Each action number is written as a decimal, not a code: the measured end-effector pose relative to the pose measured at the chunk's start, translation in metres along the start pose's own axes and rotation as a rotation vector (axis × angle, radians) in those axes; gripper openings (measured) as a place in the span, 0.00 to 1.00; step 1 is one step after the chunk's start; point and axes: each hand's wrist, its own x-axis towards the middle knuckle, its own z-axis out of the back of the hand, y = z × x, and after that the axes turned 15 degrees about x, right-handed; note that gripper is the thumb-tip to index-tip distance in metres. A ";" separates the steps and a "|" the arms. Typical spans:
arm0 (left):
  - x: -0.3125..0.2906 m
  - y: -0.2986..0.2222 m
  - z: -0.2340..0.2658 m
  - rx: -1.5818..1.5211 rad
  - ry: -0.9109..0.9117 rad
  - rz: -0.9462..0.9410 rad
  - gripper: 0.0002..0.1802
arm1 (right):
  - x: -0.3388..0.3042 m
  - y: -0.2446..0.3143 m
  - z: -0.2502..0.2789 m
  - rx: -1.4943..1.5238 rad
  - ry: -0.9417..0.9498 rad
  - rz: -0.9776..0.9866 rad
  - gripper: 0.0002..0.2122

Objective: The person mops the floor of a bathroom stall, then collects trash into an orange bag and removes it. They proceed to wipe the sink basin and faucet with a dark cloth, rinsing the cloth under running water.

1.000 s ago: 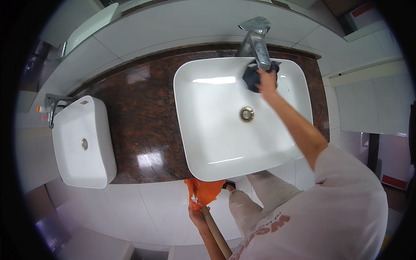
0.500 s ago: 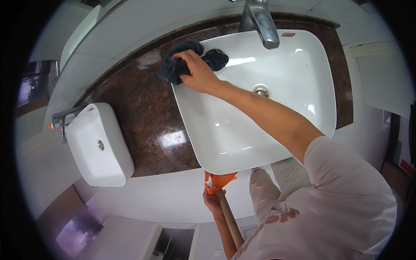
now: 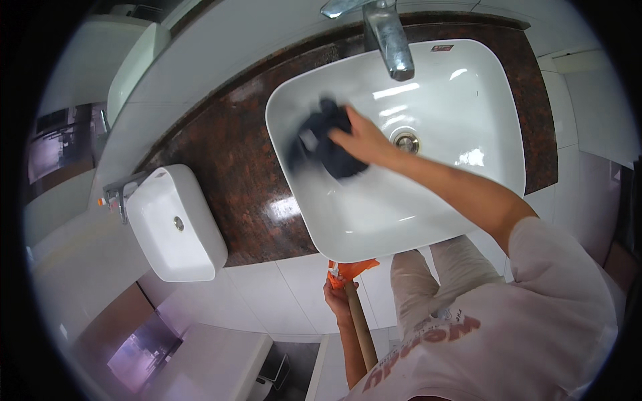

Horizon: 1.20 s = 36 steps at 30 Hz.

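My right hand (image 3: 363, 136) is closed on a dark navy cloth (image 3: 326, 144), bunched and smeared by motion over the left part of the white sink (image 3: 394, 234). A small light patch shows on the cloth. Below the sink's front rim, my left hand (image 3: 339, 299) has its fingers wrapped round a bright orange, thin sheet-like thing (image 3: 358, 269) with a white bit on it. The rim hides part of it. Along my left forearm runs a tan, stick-like thing (image 3: 361, 327); whether the hand grips it too, I cannot tell.
A chrome faucet (image 3: 391, 50) overhangs the sink's back edge, and a metal drain (image 3: 406, 142) sits in the basin. Around them runs a dark red-brown stone counter (image 3: 234, 180). A smaller white basin (image 3: 160, 234) stands left, beside its own tap (image 3: 120, 197).
The cloth and my right hand have moved from the sink's back-left corner and counter into the basin, toward the right and nearer me. My left hand keeps hold of the orange thing.
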 end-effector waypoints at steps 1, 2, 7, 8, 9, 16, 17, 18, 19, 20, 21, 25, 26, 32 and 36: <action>-0.001 0.003 0.001 -0.024 -0.004 0.001 0.18 | 0.021 0.016 -0.014 0.005 -0.014 0.185 0.31; 0.000 0.004 0.003 -0.043 0.001 -0.001 0.18 | 0.035 0.028 -0.024 -0.120 0.009 0.187 0.34; 0.006 0.014 0.010 0.024 -0.013 -0.015 0.19 | 0.047 -0.003 -0.052 -0.187 0.103 0.093 0.27; 0.009 0.017 0.016 -0.018 0.007 -0.008 0.19 | 0.041 0.002 -0.054 -0.182 0.114 -0.080 0.26; 0.013 0.020 0.017 -0.063 0.033 -0.013 0.19 | 0.028 -0.011 -0.058 -0.129 0.106 0.029 0.25; 0.019 0.031 0.040 -0.032 0.030 -0.054 0.20 | -0.121 -0.028 -0.047 -0.282 0.919 -0.195 0.25; 0.022 0.029 0.036 -0.063 0.075 -0.055 0.21 | -0.119 -0.014 -0.036 -0.388 0.949 -0.259 0.25; 0.022 0.023 0.029 -0.011 0.082 -0.050 0.20 | -0.119 -0.006 -0.028 -0.497 0.973 -0.326 0.25; 0.020 0.018 0.023 0.042 0.091 -0.044 0.20 | -0.129 -0.022 -0.008 -0.548 0.950 -0.242 0.26; 0.018 0.018 0.025 -0.013 0.079 -0.015 0.21 | -0.132 -0.007 0.014 -0.585 0.970 -0.314 0.25; 0.018 0.020 0.027 -0.023 0.075 -0.038 0.21 | -0.137 0.004 0.042 -0.683 0.962 -0.340 0.25; 0.013 0.030 0.035 -0.034 0.045 -0.049 0.20 | -0.156 0.055 0.171 -0.907 0.928 -0.623 0.25; 0.012 0.032 0.037 -0.040 0.031 -0.043 0.20 | -0.161 0.068 0.191 -0.894 0.867 -0.663 0.24; 0.021 0.051 0.051 -0.050 0.050 -0.036 0.21 | -0.158 -0.002 0.047 -0.633 0.962 -0.235 0.27; 0.040 0.061 0.064 0.053 0.080 -0.056 0.27 | -0.159 -0.023 -0.041 -0.557 0.704 -0.139 0.36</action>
